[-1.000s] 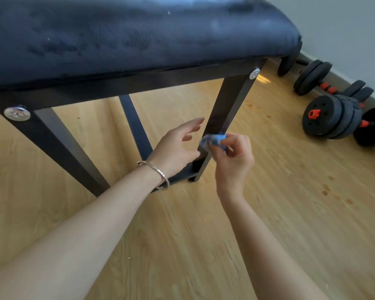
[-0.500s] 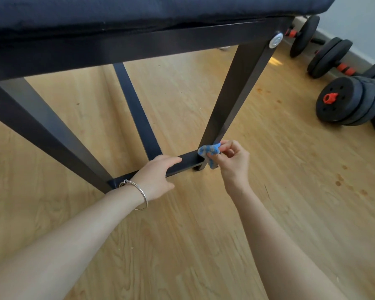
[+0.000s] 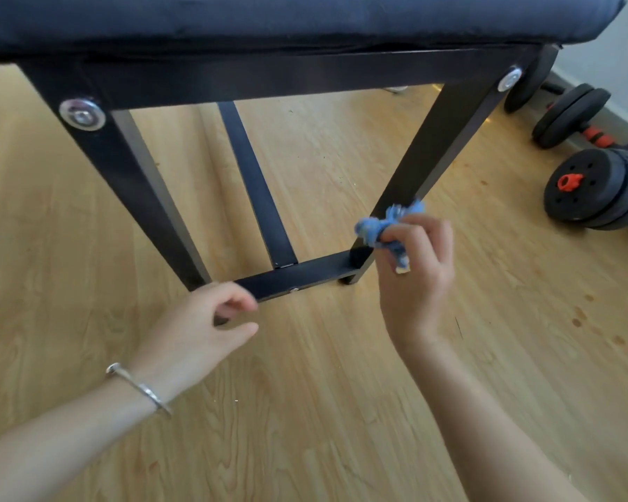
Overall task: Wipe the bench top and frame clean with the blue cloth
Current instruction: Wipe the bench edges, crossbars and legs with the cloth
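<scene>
Pinching the bunched blue cloth (image 3: 381,230) between thumb and curled fingers, my right hand (image 3: 419,280) hangs just beside the lower end of the frame's right leg (image 3: 435,150). The cloth sits close against that leg's near face, though I cannot tell whether it touches the metal. A loose tail of it dangles below my fingers.

My left hand (image 3: 203,327) is lower and to the left, fingers loosely curled around nothing, at the left end of the low crossbar (image 3: 305,275). Whether my fingertips touch the bar I cannot tell. A thin silver bracelet (image 3: 138,389) circles that wrist.

The crossbar joins the right leg to the left leg (image 3: 131,182) just above the wooden floor (image 3: 305,411), and a flat centre bar (image 3: 254,182) runs back from its middle. Round silver bolt washers (image 3: 82,114) mark where the legs meet the top rail. Above them lies the dark padded bench top (image 3: 269,19), filling the upper edge of my view.

Off to the right, well apart from the bench, black dumbbells (image 3: 595,190) with red collars lie along the wall.
</scene>
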